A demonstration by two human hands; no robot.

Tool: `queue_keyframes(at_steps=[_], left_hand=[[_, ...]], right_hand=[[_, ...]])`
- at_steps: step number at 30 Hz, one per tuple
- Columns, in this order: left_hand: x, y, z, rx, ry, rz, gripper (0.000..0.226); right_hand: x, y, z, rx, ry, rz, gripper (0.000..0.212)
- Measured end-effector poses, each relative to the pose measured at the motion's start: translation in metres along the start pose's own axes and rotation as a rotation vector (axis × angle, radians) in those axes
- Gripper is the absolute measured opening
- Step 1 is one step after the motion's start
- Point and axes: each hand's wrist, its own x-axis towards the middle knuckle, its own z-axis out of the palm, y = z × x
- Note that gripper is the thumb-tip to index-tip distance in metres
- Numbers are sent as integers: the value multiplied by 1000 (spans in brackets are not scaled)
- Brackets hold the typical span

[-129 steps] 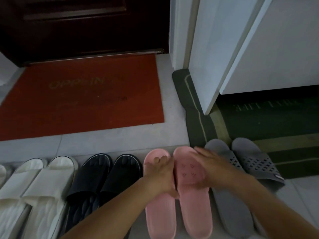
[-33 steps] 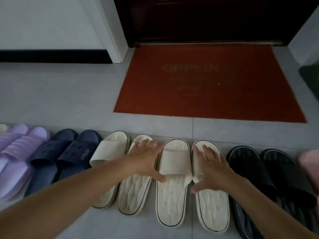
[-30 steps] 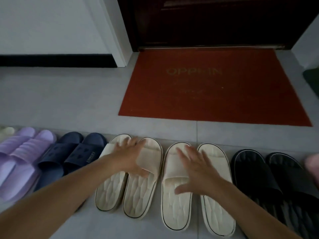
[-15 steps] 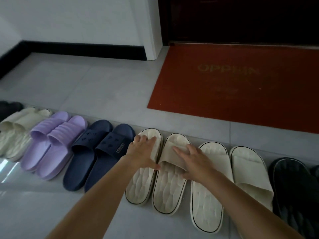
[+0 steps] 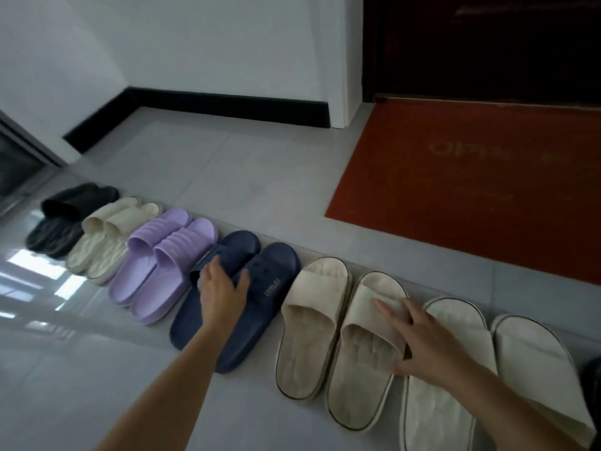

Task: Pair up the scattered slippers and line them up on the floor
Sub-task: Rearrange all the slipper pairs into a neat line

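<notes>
On the floor: slippers stand in one slanting row along a tile seam, toes toward the wall
Open room: bare grey tiles (image 5: 247,164) lie beyond the toes up to the black skirting (image 5: 227,105); glossy tiles on the near side, by the heels, are free too
Edges: red mat (image 5: 481,190) lies beyond the row at right, apart from the toes; the dark door (image 5: 487,43) stands behind it
Left hand (image 5: 221,291): fingers spread flat on the strap of the left navy slipper, not clenched
Right hand (image 5: 426,343): straight fingers press the strap of the right beige slipper, thumb at its edge, nothing grasped
In the way: each pair sits just beside its neighbours, so sideways room is tight
Count, far left to right: black pair (image 5: 68,216) two; cream pair (image 5: 107,236) two; lilac pair (image 5: 162,265) two; navy pair (image 5: 247,297) two; beige pair (image 5: 338,336) two; white pair (image 5: 487,369) two
Far right edge: a dark shape (image 5: 593,379), cut off, cannot tell what it is
Far left: a dark opening (image 5: 16,164) beside the wall
</notes>
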Motion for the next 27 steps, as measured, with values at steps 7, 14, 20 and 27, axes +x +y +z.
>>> queue_keyframes(at_steps=[7,14,20,27], left_hand=[[3,-21,13,99,-245,-222,48],[4,-22,9,42,-94,-271,17],[5,-25,10,62,-91,-230,19],[4,-29,14,80,-59,-203,24]], right_hand=[[0,3,4,25,18,-12,114],[4,-2,-3,23,-72,23,114],[38,-62,-16,-108,-63,-31,116],[113,-157,5,-149,-125,-246,98]])
